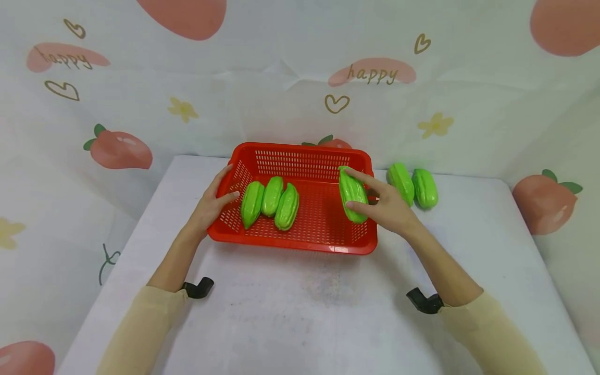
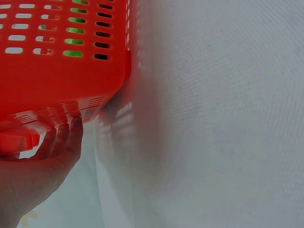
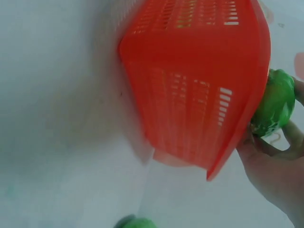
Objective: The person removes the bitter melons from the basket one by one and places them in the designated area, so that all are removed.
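Note:
A red plastic basket (image 1: 300, 247) with slotted walls stands on the white table. My left hand (image 1: 208, 207) grips its left end, thumb over the rim and fingers against the outer wall in the left wrist view. Above the basket's right end, my right hand (image 1: 392, 209) holds a bright green ridged star fruit (image 1: 352, 194) between thumb and fingers; the right wrist view shows this star fruit (image 3: 278, 102) beside the rim. Inside the basket, towards the left, lie three more star fruit (image 1: 272, 196) side by side.
Two further green star fruit (image 1: 425, 188) lie on the table to the right of the basket, near the back edge. A white cloth (image 1: 290, 78) printed with fruit, flowers and hearts hangs behind the table (image 1: 290, 312). Black bands (image 1: 424, 301) circle both wrists.

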Tool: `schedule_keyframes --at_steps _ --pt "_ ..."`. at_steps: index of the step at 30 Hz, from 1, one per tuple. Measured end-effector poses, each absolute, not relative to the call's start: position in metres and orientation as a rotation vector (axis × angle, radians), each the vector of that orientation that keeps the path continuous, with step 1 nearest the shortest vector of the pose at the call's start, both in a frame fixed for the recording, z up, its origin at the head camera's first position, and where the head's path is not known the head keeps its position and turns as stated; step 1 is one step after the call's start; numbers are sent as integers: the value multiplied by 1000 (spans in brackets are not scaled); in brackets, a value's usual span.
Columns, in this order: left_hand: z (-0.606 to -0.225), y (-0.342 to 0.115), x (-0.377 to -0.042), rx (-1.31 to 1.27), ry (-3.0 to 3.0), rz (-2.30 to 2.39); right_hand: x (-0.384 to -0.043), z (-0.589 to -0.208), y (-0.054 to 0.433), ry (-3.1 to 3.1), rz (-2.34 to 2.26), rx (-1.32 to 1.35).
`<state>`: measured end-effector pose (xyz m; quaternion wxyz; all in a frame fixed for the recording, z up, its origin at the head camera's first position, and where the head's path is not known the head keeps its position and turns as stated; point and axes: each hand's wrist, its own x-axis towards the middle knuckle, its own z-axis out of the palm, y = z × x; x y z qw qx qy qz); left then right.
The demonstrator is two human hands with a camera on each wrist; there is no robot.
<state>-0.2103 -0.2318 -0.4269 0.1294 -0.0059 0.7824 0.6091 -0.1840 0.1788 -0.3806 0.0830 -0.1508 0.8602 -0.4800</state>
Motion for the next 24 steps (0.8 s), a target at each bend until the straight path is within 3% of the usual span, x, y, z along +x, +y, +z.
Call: schedule_keyframes --at_steps 24 --pt "-426 -231 -210 -2 2256 1797 -175 -377 235 2611 -1467 -311"
